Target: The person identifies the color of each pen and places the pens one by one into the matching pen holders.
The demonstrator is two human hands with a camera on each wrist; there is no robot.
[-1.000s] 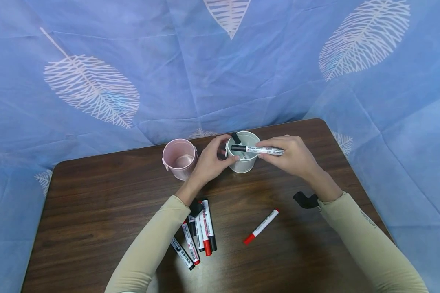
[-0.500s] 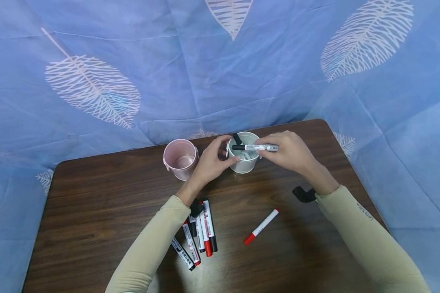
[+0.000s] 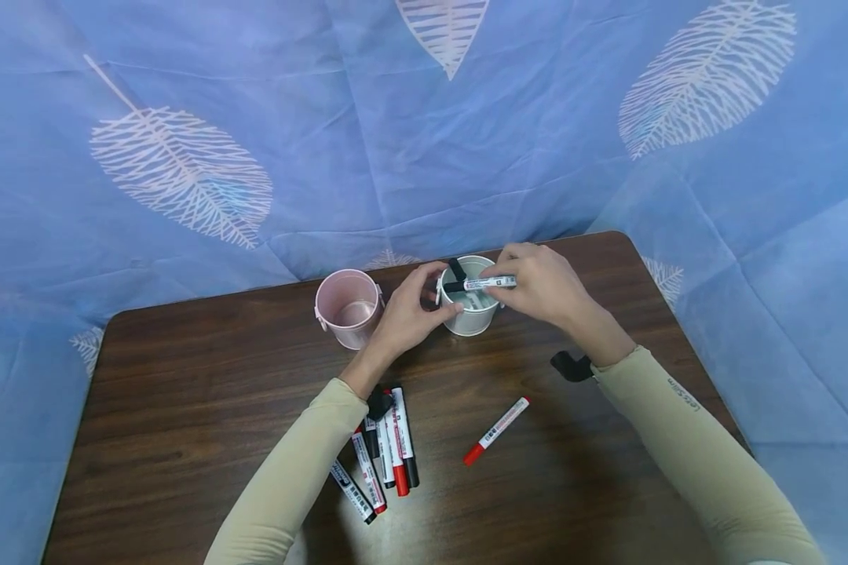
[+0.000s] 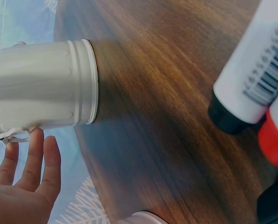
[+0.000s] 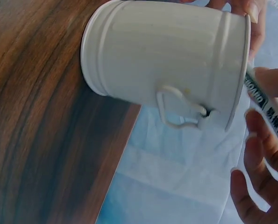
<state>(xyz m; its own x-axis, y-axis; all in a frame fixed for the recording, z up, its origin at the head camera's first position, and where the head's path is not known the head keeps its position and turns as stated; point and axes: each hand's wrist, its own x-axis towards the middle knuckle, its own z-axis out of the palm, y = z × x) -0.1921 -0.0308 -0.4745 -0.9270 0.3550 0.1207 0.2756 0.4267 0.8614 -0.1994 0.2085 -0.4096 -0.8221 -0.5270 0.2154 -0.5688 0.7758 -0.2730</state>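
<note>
My left hand [image 3: 413, 310] holds the left side of a small white metal bucket [image 3: 469, 322], thumb and fingers spread round its rim. In the left wrist view, its fingertips [image 4: 36, 140] are at the bucket's side handle. A black-capped whiteboard marker [image 3: 491, 283] lies almost level across the bucket's mouth, pinched by my right hand [image 3: 544, 286] at its white barrel. The cap points left, over the opening. Another marker's black end [image 3: 456, 269] leans at the bucket's back rim, its barrel inside.
A pink bucket [image 3: 348, 310] stands left of the white one. Several black and red markers [image 3: 367, 471] lie partly under my left forearm. A lone red-capped marker [image 3: 497, 431] lies on the wooden table [image 3: 205, 392]. Blue leaf-print cloth [image 3: 311, 141] hangs behind.
My right hand has moved left with the marker, bringing it further across the bucket's mouth. The lone red-capped marker has rolled slightly left, its printed label now showing. The left hand stays put.
</note>
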